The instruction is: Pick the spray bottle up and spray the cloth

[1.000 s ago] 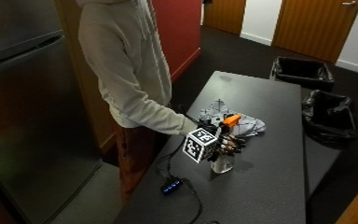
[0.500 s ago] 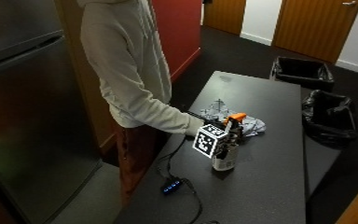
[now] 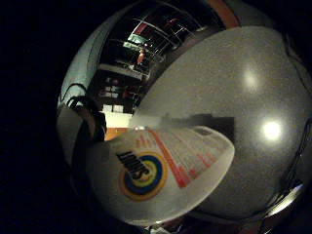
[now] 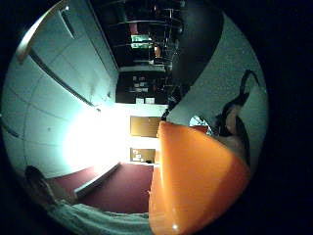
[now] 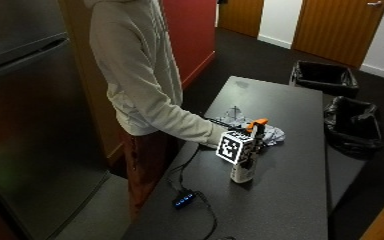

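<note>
A: Status? Bottle (image 5: 244, 165) stands upright on the desk (image 5: 292, 200), base down, orange trigger head (image 5: 257, 123) on top. Right hand (image 5: 246, 142) is at its neck and upper body.

B: Grasping it?

A: Looks wrapped round the bottle, but the fingers are mostly covered in the outside view. Judging from the palm views: label (image 3: 161, 170) fills the little-finger side view, orange head (image 4: 195, 186) fills the thumb side view, so the bottle sits right against the palm. Calling it a grip on the bottle.

B: Lifted?

A: Not that it shows. The base looks like it touches the desk. So the reach is done and the grasp seems done; lift and spray are left.

B: Cloth?

A: Cloth (image 5: 272, 134) lies crumpled on the desk just beyond the bottle, at about 1 o'clock from it in the outside view. No wet patch can be made out.

B: Anything hidden?

A: Fingertips, and whether a finger is on the trigger. Nozzle direction is hard to read. The cloth's near edge is cut off by the hand and bottle. The person's other hand isn't visible.
</note>
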Tool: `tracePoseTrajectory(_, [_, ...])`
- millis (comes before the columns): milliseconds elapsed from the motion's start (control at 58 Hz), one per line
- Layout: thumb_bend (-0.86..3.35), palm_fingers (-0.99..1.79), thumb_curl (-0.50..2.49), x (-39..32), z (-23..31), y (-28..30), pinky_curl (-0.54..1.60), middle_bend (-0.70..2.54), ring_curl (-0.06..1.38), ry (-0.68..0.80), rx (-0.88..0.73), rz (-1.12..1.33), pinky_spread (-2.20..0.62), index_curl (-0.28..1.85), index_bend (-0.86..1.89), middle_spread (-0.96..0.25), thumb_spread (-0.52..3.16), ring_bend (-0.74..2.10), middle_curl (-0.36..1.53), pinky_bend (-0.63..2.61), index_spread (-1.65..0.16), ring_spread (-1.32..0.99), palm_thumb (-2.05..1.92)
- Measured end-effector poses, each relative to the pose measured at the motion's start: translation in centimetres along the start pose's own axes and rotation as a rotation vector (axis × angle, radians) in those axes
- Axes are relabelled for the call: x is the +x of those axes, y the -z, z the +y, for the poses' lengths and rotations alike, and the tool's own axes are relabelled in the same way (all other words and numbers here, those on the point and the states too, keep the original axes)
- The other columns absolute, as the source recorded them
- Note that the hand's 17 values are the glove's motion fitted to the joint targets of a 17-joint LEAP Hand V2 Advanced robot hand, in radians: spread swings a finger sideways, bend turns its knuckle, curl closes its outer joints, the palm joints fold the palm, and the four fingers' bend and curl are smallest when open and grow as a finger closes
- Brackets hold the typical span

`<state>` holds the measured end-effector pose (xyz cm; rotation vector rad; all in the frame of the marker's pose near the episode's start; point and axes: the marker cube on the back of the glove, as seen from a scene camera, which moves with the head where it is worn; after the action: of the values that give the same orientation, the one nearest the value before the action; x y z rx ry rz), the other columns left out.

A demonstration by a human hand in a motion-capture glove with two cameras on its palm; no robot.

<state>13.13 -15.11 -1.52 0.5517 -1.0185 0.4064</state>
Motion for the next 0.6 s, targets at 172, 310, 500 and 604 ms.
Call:
tracePoseTrajectory(172, [-0.03, 1.41, 0.71, -2.6, -0.1, -0.8, 0.38, 0.57, 0.47, 0.037, -0.037, 0.001, -0.25, 0.52, 0.44, -0.13, 0.03, 0.57, 0.51, 0.33, -0.14, -0.17, 0.96])
tracePoseTrajectory(310, [-0.04, 1.41, 0.71, -5.6, -0.2, -1.3, 0.39, 0.6, 0.48, 0.095, -0.078, 0.04, -0.25, 0.52, 0.46, -0.13, 0.01, 0.58, 0.52, 0.34, -0.14, -0.17, 0.94])
tracePoseTrajectory(500, [-0.03, 1.4, 0.72, -12.1, 1.9, -0.9, 0.39, 0.61, 0.49, 0.152, -0.362, 0.108, -0.26, 0.52, 0.48, -0.12, 0.0, 0.59, 0.52, 0.36, -0.14, -0.17, 0.94])
tracePoseTrajectory(604, [-0.03, 1.4, 0.72, -15.9, -0.4, -1.6, 0.39, 0.62, 0.49, 0.191, -0.255, 0.179, -0.26, 0.52, 0.48, -0.12, 0.01, 0.59, 0.52, 0.37, -0.14, -0.17, 0.93])
